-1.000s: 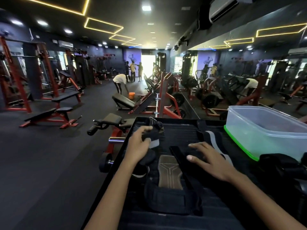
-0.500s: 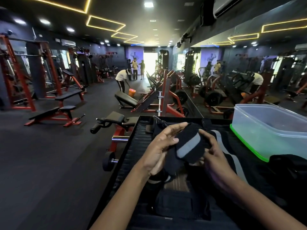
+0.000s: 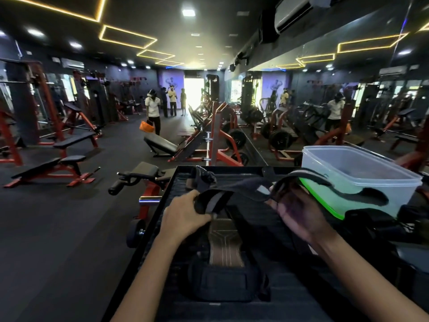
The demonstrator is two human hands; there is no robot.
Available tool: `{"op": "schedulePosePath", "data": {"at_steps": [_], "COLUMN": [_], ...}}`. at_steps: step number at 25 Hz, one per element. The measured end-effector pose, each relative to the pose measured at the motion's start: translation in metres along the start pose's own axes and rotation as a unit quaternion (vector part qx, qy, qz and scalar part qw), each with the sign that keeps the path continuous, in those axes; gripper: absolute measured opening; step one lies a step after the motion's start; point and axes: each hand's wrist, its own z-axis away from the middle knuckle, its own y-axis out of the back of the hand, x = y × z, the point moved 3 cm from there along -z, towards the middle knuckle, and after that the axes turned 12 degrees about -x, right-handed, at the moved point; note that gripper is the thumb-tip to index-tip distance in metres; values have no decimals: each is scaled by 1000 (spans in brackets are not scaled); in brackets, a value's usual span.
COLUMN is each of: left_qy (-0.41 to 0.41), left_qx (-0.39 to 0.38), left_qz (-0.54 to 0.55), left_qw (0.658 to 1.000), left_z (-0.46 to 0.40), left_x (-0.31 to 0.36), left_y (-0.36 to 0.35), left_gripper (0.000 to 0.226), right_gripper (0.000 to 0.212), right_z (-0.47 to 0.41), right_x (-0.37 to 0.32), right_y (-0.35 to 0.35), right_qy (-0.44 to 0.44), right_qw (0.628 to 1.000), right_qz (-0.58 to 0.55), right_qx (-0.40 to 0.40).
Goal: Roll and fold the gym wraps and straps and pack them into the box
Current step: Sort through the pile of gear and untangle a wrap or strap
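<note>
Head view: the wrist wrap point(image 3: 246, 188), bunched half a second ago, now stretches between both hands.
Left hand point(image 3: 185, 216): fingers pinching its striped end.
Right hand point(image 3: 299, 214): blurred, grip unclear.
Meaning: straightened for rolling; box point(image 3: 362, 182) awaits.

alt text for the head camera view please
Two bare hands stretch a black wrist wrap above a black tray: left hand grips one end, blurred right hand the other. A clear plastic box stands at right.

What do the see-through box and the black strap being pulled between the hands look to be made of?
Box: probably plastic, since its cloudy walls let light through; green base edge.
Strap: apparently woven fabric, matte black with a grey stripe, since it bends and sags limply between the left hand and right hand.
</note>
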Motion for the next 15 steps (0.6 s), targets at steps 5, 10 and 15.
{"op": "schedulePosePath", "data": {"at_steps": [5, 10, 15], "left_qy": [-25, -56, -200], "left_qx": [-173, 107, 213], "left_qz": [-162, -61, -15], "left_qw": [971, 991, 956], "left_z": [8, 10, 17], "left_x": [0, 10, 20], "left_y": [-14, 3, 7], "left_gripper": [39, 47, 31], "right_gripper": [53, 67, 20], "right_z": [-6, 0, -11], "right_x": [-25, -17, -9], "right_y": [22, 56, 54], "right_qy": [33, -43, -69], "right_qw": [986, 953, 959], "right_qz": [-101, -119, 104], "right_qx": [131, 275, 255]}}
